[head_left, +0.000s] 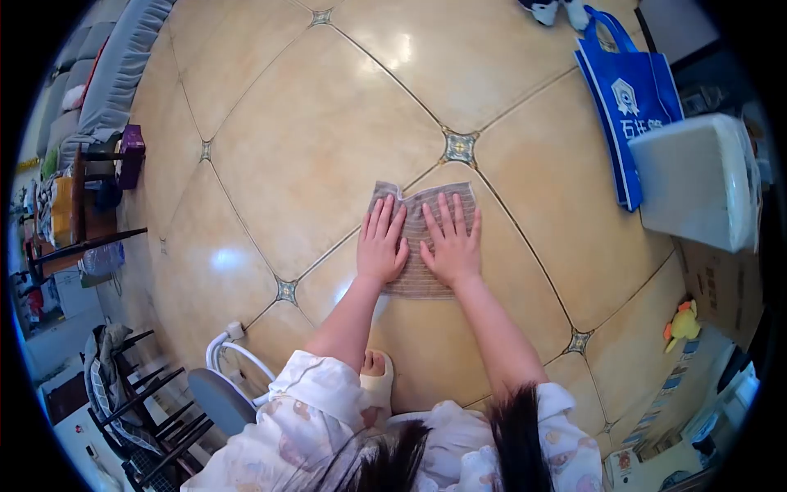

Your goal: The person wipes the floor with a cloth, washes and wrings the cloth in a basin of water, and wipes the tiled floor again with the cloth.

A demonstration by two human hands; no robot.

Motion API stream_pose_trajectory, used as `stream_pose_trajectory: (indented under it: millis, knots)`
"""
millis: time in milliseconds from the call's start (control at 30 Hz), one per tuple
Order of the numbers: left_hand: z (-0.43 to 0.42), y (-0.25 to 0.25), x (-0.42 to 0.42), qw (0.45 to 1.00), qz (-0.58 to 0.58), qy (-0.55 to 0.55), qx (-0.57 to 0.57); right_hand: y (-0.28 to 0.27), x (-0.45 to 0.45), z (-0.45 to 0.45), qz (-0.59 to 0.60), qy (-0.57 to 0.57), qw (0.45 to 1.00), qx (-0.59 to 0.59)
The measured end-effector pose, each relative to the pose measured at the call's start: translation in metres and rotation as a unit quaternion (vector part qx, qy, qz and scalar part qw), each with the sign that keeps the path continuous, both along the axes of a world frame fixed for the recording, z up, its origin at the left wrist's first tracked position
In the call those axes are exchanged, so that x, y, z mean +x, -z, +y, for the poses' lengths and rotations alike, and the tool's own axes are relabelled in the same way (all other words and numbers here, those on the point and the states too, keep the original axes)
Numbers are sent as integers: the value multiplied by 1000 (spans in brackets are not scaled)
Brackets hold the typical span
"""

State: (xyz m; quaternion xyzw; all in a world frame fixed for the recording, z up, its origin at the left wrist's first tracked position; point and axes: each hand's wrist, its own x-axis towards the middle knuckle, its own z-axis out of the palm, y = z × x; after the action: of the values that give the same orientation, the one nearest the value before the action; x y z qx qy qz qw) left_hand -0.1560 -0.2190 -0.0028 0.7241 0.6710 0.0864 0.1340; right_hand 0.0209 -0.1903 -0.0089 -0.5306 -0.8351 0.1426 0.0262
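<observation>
The tan tiled floor (270, 139) spreads beneath everything, with a blue tote bag (635, 82) on the right side. Near the middle, a striped brown cloth (416, 282) lies flat across a grout line, and the left hand (381, 243) and right hand (453, 246) rest palm-down on it, fingers outstretched and slightly spread.

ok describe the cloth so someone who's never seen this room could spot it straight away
On the floor of glossy beige tiles, find the square, patterned inlay above and right of the picture's centre. Just below it, a thin brownish grey cloth lies under the bare left hand and bare right hand. Its fine pale stripes set it apart from the unstriped tiles.
</observation>
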Motion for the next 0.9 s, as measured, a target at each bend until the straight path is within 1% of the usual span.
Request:
stream_pose_trajectory:
  millis: [200,333,567,667,900]
  knots:
    - [50,-1,-24,999,5,34,-17,-3,-27,39,-30,42,999,-10]
    - [53,5,-30,999,-12,42,-26,0,-29,39,-45,48,998,-26]
    - [52,11,-33,998,-37,44,-18,-1,-30,40,-49,48,997,-23]
    - [53,7,-34,997,-54,41,-44,0,-29,41,-51,43,998,-17]
    - [53,5,-35,996,-78,36,-20,0,-29,36,-62,35,997,-5]
